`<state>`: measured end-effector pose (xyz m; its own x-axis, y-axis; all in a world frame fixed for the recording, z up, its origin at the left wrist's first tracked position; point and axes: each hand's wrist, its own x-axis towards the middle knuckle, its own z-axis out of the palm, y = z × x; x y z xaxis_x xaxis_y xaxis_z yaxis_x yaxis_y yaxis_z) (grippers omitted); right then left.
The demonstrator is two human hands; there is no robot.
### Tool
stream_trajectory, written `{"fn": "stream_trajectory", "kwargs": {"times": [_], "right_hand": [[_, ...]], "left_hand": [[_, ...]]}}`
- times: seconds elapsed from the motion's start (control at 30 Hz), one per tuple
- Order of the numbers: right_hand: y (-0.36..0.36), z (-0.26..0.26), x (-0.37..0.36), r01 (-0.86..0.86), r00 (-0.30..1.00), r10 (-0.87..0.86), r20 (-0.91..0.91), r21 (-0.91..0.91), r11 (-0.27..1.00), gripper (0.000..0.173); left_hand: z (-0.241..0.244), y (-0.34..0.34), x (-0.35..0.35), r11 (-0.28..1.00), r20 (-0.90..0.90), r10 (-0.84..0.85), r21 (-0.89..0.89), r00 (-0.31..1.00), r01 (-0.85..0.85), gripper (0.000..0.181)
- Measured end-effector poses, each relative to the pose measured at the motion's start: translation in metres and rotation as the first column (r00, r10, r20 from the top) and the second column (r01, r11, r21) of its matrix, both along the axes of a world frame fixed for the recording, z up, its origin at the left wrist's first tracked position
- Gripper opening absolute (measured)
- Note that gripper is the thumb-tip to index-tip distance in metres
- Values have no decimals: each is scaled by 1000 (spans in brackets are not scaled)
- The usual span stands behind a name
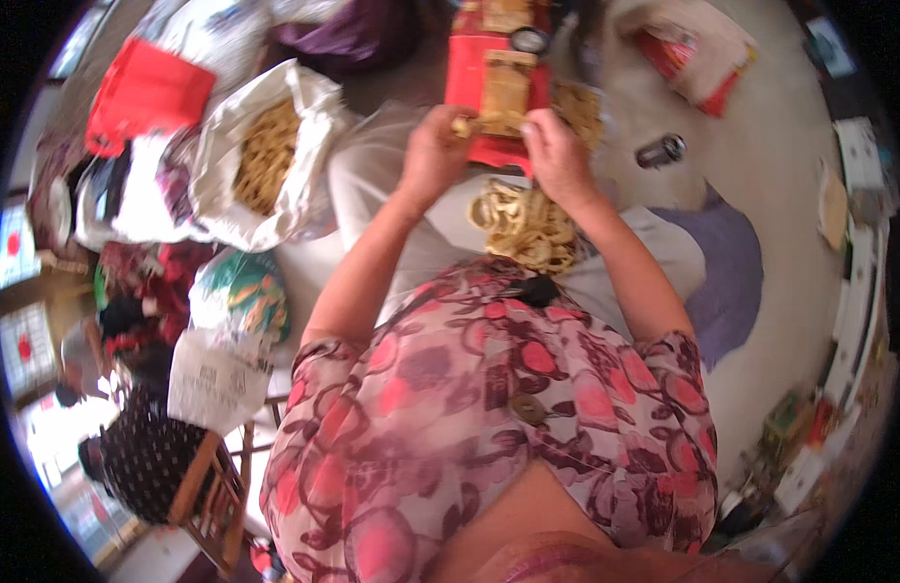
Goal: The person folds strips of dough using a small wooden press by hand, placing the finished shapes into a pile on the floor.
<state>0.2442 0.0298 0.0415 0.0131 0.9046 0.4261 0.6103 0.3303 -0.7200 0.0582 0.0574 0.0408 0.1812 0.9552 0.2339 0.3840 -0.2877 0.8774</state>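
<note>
My left hand (pixel 439 153) is at the near left end of a wooden block fixture on a red machine (pixel 464 73), its fingers closed around a small pale piece (pixel 461 127). My right hand (pixel 561 157) pinches at the fixture's near right corner; whether it holds a piece cannot be told. A small dark wheel (pixel 528 41) sits on the machine beside the wooden fixture (pixel 507 87). Just below the hands, a pile of tan ring-shaped pieces (pixel 526 227) lies on my lap. More tan pieces (pixel 577 109) lie right of the machine.
An open white sack (pixel 224 160) of tan pieces stands at left, near a red plastic container (pixel 150 95). A dark can (pixel 661 151) and a red-and-white bag (pixel 694 58) lie on the floor at right. Other people (pixel 147 452) sit at lower left, one on a wooden chair (pixel 217 503).
</note>
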Motion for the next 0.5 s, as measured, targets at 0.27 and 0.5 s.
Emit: {"fn": "stream_trajectory", "kwargs": {"times": [0.27,0.5], "right_hand": [[11,2,21,75,997,-75,5,-53,996,11],[26,-33,18,224,966,-187,181,-211,952,11]], "left_hand": [[0,32,24,988,-115,-43,-150,992,25,21],[-18,36,20,989,-346,103,-64,932,-133,20]]}}
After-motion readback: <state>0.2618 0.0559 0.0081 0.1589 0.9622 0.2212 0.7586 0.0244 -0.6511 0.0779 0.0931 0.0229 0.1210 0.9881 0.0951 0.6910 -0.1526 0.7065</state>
